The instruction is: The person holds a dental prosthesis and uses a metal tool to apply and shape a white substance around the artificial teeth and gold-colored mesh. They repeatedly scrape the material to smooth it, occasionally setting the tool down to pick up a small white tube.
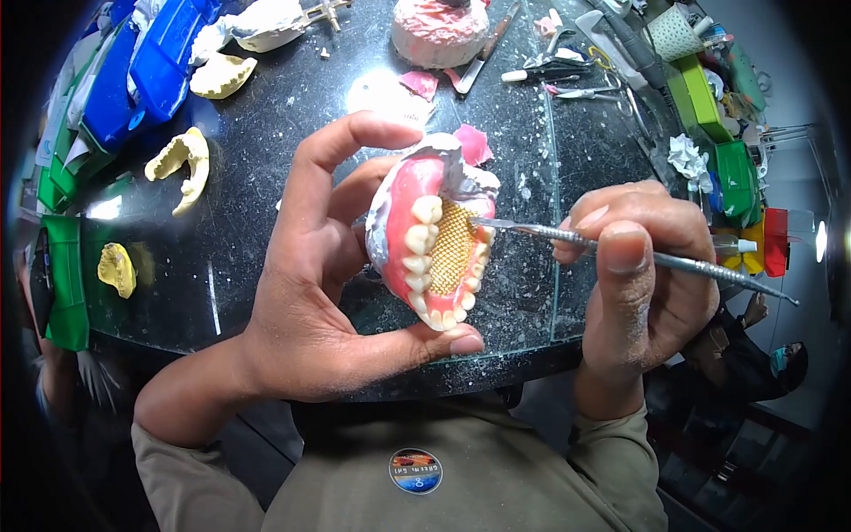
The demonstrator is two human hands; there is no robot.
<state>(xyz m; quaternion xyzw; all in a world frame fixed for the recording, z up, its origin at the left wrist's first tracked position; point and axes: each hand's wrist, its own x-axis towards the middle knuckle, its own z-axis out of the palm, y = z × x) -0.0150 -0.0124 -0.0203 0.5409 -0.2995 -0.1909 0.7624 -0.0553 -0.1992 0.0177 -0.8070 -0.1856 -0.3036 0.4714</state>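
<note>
My left hand (pixel 306 266) is closed around a denture on a plaster cast (pixel 415 195), thumb under the front teeth and fingers along the far side. The denture has pink wax gums, cream teeth and a gold mesh plate (pixel 454 253) across its middle. Pinched in my right hand (pixel 643 275) is a thin metal dental carver (pixel 532 230). Its flat tip lies at the edge of the mesh, by the back teeth on the right side. The carver's other end, with a small rounded tip, points out to the lower right.
Yellowish plaster casts (pixel 182 168) lie on the black table (pixel 257 115) to the left, near blue bins (pixel 168 62) and a green bin (pixel 66 284). Pink wax pieces (pixel 472 144), a knife (pixel 486 49) and scissors (pixel 612 84) lie beyond my hands. A person (pixel 753 355) sits at far right.
</note>
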